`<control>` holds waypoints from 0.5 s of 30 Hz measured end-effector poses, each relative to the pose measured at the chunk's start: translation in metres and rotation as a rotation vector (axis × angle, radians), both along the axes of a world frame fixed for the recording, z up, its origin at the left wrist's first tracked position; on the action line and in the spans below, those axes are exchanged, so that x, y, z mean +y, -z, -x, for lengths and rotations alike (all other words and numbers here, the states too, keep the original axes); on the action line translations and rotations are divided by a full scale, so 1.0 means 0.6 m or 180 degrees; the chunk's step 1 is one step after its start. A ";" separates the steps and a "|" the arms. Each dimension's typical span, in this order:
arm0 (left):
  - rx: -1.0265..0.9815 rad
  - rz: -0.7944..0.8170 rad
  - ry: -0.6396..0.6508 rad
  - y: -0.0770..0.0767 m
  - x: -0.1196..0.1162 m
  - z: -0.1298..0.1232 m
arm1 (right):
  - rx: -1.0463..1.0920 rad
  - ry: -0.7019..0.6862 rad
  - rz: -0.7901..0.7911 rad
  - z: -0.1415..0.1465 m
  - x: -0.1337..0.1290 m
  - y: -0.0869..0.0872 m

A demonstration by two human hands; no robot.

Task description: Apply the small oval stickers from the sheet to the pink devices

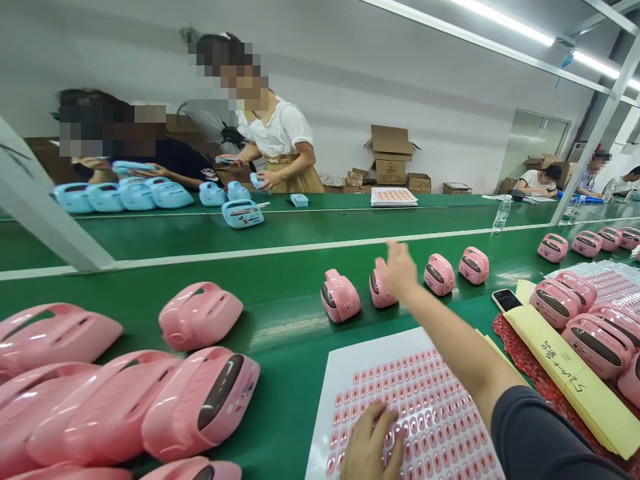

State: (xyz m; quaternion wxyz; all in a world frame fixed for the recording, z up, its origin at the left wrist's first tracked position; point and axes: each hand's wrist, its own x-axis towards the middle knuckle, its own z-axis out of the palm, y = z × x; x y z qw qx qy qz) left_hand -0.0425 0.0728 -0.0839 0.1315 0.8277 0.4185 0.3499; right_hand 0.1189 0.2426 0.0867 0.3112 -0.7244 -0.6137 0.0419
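Note:
My right hand point(400, 272) reaches across the green belt and is closed around the right side of a pink plastic casing point(381, 285) with a dark window; its fingertips are partly hidden and blurred. A second pink casing point(341, 297) stands to the left of it, and another point(439, 275) to the right. Below, my left hand point(371, 443) lies on a white sheet of small pink oval stickers point(425, 400), its fingers apart and slightly bent. No sticker shows clearly in either hand.
Large pink casings point(200, 407) crowd the near left. At right are stacked casings point(600, 343), yellow paper point(570, 373) and a phone point(506, 300). Across the belt, two people handle blue casings point(243, 213). A water bottle point(502, 213) and metal post point(595, 127) stand right.

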 end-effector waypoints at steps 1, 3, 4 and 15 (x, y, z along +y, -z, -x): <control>-0.0020 0.0100 -0.0015 -0.004 -0.001 -0.002 | -0.0041 0.0233 -0.0020 -0.038 -0.005 0.002; -0.0136 0.0353 -0.0059 -0.015 -0.003 -0.006 | -0.0066 0.0599 0.0034 -0.111 -0.014 0.011; -0.0250 0.0483 -0.0074 -0.021 -0.004 -0.009 | -0.0041 0.0729 0.0093 -0.141 -0.019 0.018; -0.1931 0.1589 -0.0092 -0.074 -0.028 -0.042 | 0.0727 0.0151 -0.0159 -0.215 -0.199 0.004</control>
